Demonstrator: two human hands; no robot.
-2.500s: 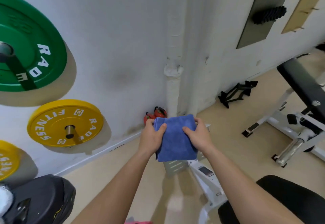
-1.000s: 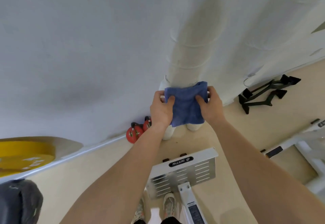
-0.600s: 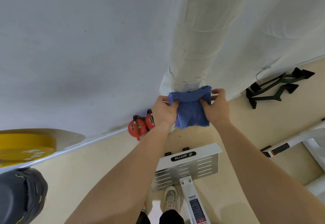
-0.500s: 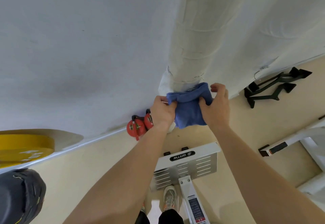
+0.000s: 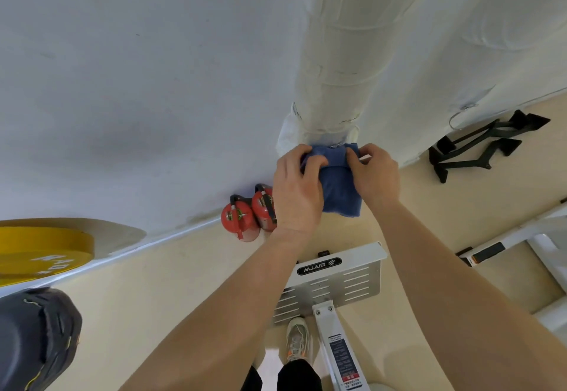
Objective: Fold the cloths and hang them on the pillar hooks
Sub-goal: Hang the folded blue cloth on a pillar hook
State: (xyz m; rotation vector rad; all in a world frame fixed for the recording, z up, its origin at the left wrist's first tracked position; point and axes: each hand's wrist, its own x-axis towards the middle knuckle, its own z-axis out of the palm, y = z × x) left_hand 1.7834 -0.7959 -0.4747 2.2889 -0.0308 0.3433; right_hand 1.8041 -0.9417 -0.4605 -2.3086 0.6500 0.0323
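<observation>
The blue cloth (image 5: 339,188) is hanging lengthwise down the pillar (image 5: 334,83), both hands pinching its top edge, left hand (image 5: 296,189) and right hand (image 5: 374,175) equally near.

A: Bright, even, soft light; the wall (image 5: 122,83) looks faintly blue, with a dim grey patch low down

B: Shadows?

A: Soft, beside the yellow plate (image 5: 43,252). Wide-angle bending curves the pillar (image 5: 337,52) and stretches the arms at the edges. Slightly soft, no glare
</observation>
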